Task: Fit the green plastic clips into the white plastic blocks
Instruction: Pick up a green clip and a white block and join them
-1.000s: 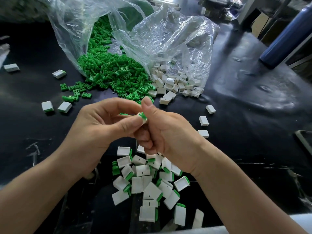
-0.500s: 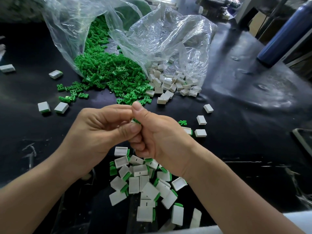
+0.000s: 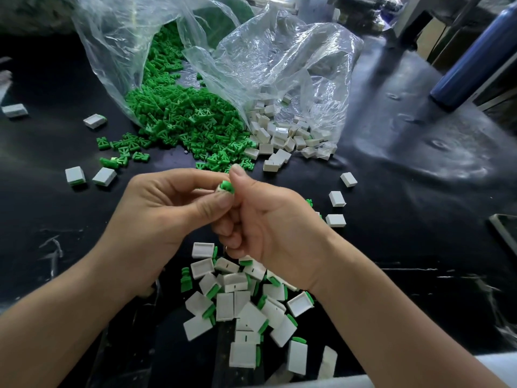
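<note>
The green clip (image 3: 226, 187) shows more plainly between the thumbs than half a second ago, sitting atop a white block (image 3: 218, 193). The left hand (image 3: 165, 217) pinches the block, and the right hand (image 3: 271, 222) pinches the clip. Fitted blocks (image 3: 243, 312) lie heaped just below. Beyond, clear bags (image 3: 265, 65) spill clips and blocks onto the black table (image 3: 397, 169).

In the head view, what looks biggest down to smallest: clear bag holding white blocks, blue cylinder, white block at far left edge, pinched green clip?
1. clear bag
2. blue cylinder
3. white block
4. green clip, only partly visible and nearer the camera
</note>
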`<action>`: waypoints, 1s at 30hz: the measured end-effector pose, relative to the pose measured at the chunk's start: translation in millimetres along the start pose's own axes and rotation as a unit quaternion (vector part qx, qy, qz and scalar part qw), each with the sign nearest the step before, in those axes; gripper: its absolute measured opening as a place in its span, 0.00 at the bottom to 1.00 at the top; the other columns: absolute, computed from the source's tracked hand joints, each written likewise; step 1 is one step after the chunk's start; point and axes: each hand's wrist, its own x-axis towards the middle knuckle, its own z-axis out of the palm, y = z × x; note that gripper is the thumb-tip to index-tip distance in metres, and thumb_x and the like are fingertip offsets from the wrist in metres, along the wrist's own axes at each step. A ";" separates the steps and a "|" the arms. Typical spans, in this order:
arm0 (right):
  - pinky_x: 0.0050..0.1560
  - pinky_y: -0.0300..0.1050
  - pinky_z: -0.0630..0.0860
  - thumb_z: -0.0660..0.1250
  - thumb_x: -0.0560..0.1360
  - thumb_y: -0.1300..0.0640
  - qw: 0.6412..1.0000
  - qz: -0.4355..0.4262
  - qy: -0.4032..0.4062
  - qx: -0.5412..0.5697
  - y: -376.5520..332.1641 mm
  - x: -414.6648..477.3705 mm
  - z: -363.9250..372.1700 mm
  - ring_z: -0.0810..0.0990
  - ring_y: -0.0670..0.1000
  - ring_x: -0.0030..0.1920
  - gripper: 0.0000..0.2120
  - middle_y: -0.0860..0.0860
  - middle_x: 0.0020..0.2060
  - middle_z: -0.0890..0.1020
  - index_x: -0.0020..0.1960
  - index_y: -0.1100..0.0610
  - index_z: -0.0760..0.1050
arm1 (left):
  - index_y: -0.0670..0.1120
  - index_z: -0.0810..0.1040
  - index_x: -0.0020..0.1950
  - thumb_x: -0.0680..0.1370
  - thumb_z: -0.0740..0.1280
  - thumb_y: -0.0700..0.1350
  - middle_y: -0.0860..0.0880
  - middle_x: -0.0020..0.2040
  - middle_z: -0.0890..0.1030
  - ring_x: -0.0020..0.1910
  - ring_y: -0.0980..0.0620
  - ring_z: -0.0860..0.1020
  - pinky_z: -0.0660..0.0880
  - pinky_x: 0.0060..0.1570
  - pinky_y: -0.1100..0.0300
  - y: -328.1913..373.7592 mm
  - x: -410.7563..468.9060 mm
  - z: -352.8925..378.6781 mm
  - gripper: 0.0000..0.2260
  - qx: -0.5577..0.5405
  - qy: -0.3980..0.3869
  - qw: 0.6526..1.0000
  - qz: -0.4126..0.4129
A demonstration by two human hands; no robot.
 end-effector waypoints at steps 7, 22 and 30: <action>0.31 0.38 0.61 0.51 0.80 0.48 0.998 -0.004 0.026 -0.064 -3.7 -3.7 -1.3 0.64 0.46 0.29 0.21 0.50 0.29 0.68 0.49 0.65 0.72 | 0.41 0.84 0.44 0.65 0.68 0.45 0.40 0.31 0.80 0.29 0.44 0.78 0.77 0.31 0.56 6.9 -0.6 2.9 0.12 -0.072 0.002 0.997 -0.024; 0.32 0.38 0.63 0.51 0.80 0.52 0.992 -0.041 0.024 -0.118 -7.1 -7.3 -1.9 0.67 0.46 0.30 0.16 0.50 0.30 0.71 0.38 0.58 0.69 | 0.41 0.84 0.48 0.61 0.72 0.38 0.38 0.33 0.81 0.31 0.43 0.79 0.78 0.35 0.59 12.6 -0.4 -0.7 0.15 -0.063 -0.025 0.997 -0.043; 0.31 0.36 0.62 0.53 0.80 0.53 0.979 -0.018 0.035 -0.201 -8.4 -10.0 -3.5 0.65 0.44 0.29 0.13 0.48 0.30 0.69 0.41 0.58 0.68 | 0.45 0.85 0.43 0.61 0.71 0.40 0.40 0.43 0.84 0.36 0.43 0.83 0.79 0.38 0.61 11.7 -1.4 -1.0 0.12 -0.049 -0.040 0.997 -0.045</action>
